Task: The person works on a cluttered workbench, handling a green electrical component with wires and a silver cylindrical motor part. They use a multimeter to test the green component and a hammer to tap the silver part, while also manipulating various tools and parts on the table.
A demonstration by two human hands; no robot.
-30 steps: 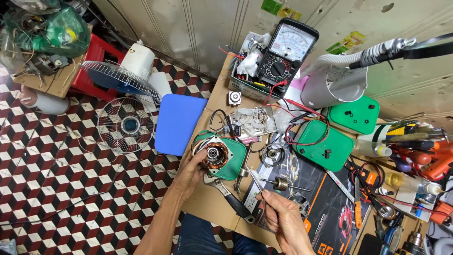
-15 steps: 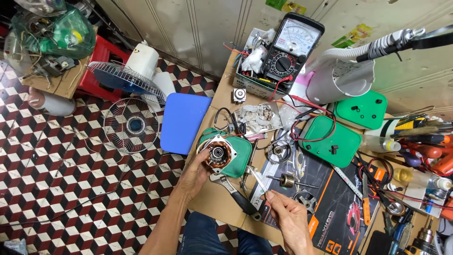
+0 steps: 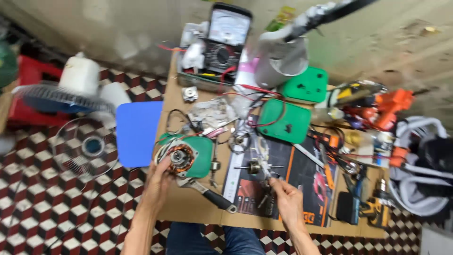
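Motor stator [image 3: 180,158] with copper windings sits in a green housing [image 3: 200,156] at the near left of the desk [image 3: 188,208], and the left hand [image 3: 158,182] has its grip closed around the lower left edge of it, thumb against the rim. Just right of that grip lies an adjustable wrench [image 3: 207,192] with a black handle, its jaw end touching the housing. The right hand [image 3: 288,200] rests farther right on a dark printed mat [image 3: 302,174]; its fingers are pinched together on something thin, too blurred to tell what. Just beyond that grip lies a small rotor on a shaft [image 3: 255,167], and beyond it a green cover plate [image 3: 285,120] with red leads across it. At the far edge of the desk stands an analogue multimeter [image 3: 226,38], beside a grey lamp head [image 3: 278,61]. Left of the left grip, off the desk, a blue pad [image 3: 137,132] and a wire fan guard [image 3: 85,148] lie on the checkered floor [image 3: 37,208].
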